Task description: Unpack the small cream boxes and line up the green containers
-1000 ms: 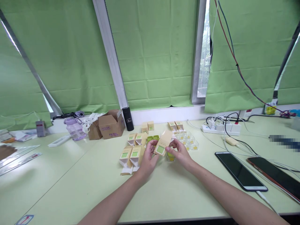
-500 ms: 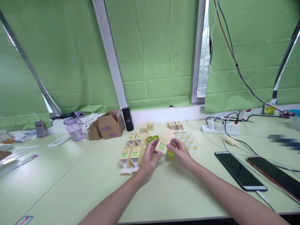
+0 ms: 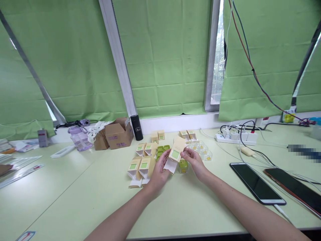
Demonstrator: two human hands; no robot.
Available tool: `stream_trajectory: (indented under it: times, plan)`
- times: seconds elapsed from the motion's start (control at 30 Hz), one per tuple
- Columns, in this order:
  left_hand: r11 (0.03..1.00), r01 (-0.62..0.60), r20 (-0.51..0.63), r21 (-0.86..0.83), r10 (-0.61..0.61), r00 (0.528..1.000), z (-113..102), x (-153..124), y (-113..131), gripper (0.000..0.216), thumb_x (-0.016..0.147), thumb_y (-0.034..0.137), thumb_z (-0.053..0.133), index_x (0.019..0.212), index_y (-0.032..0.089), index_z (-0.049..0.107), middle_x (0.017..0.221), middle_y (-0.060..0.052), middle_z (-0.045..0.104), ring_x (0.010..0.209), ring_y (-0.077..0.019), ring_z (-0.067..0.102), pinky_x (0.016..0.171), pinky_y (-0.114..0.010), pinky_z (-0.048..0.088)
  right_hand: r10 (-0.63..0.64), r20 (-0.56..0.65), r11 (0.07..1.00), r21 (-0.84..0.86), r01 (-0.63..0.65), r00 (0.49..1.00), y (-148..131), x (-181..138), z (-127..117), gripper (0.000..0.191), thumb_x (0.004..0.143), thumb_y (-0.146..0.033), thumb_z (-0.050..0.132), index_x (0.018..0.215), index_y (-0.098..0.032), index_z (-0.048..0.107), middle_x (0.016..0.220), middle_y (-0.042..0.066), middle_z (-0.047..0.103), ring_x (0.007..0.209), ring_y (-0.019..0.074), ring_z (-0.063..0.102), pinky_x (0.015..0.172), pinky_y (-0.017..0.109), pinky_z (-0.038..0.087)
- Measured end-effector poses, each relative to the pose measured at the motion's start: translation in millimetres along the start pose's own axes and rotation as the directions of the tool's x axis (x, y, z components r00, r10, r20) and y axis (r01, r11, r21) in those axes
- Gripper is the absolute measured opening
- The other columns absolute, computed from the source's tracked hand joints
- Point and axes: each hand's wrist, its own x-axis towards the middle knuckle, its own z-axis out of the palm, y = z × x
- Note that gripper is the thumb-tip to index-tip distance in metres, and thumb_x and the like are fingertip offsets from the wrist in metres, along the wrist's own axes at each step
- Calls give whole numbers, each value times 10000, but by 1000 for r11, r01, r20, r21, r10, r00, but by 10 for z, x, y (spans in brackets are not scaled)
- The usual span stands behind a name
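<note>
Both my hands hold a small tan carton (image 3: 176, 149) with a green square label, above the pale green table (image 3: 75, 197). My left hand (image 3: 158, 172) pinches its lower end, where a white flap hangs open. My right hand (image 3: 194, 161) grips its right edge with closed fingers. A small green-capped jar (image 3: 183, 165) stands on the table just under the carton. Several matching cartons (image 3: 140, 165) lie left of my left hand, and green lids (image 3: 163, 148) sit behind it.
Clear plastic cups (image 3: 203, 151) and more cartons (image 3: 188, 134) lie behind my hands. A brown cardboard box (image 3: 117, 134), black cylinder (image 3: 136, 127) and purple bottle (image 3: 79, 137) stand at the back left. Two phones (image 3: 258, 183) and a power strip (image 3: 237, 137) with cables occupy the right.
The carton has risen slightly and tilted more upright, and its white bottom flap now hangs open. The green-capped jar beneath it has come into view. Both hands stayed in place.
</note>
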Motion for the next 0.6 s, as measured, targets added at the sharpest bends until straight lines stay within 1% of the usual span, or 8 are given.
stream_trajectory:
  times: [0.13,0.23,0.3,0.37,0.43,0.5,0.6]
  plan:
    - [997,-36,-4,67,37,999,-16,-12,6,724,790,125,651,1484,266,500,1538,-106,535,1448,-322,479,1200,-508,389,-2,3,1000,-20,2,1000,13,-7,5,586,650,-698,857,963,-236,678,899,90,799,950,333,761,900,454,577]
    - [984,-62,-4,165,64,998,-28,-26,26,641,866,199,653,1486,256,500,1531,-115,541,1434,-323,485,1188,-496,388,-7,5,1000,-8,7,1000,35,-10,6,593,658,-692,853,981,-235,659,913,90,800,944,321,761,894,440,572]
    - [961,-80,-47,263,95,994,-30,-26,33,569,904,277,679,1454,257,534,1484,-118,580,1386,-325,522,1155,-483,409,-4,1,1000,2,4,1000,53,-11,11,600,649,-685,863,986,-235,651,909,84,800,928,316,764,870,430,577]
    - [931,-84,-106,356,130,986,-26,-19,34,529,899,341,726,1401,263,580,1413,-117,625,1299,-324,576,1095,-468,447,-4,-9,1000,-1,4,1000,66,-11,18,607,637,-679,874,987,-236,652,892,74,798,922,314,766,848,421,584]
    - [910,-82,-149,407,154,977,-18,-12,36,496,891,372,747,1357,268,613,1359,-111,651,1224,-317,609,1047,-458,474,-5,-15,1000,-6,5,1000,70,-11,25,612,629,-676,881,990,-236,655,885,68,797,928,311,767,841,414,588]
    - [903,-92,-163,419,175,971,-10,-13,47,467,908,393,731,1346,270,628,1358,-109,648,1230,-315,604,1059,-461,472,-5,-12,1000,-16,5,1000,62,-10,27,613,630,-685,875,988,-239,656,895,69,797,937,312,765,839,415,589]
    - [904,-130,-110,407,190,976,-10,-28,77,448,956,420,670,1376,270,634,1440,-112,604,1345,-325,540,1154,-478,413,-2,-12,1000,-20,2,1000,36,-8,17,604,639,-698,862,980,-243,658,905,74,797,943,315,760,844,421,585]
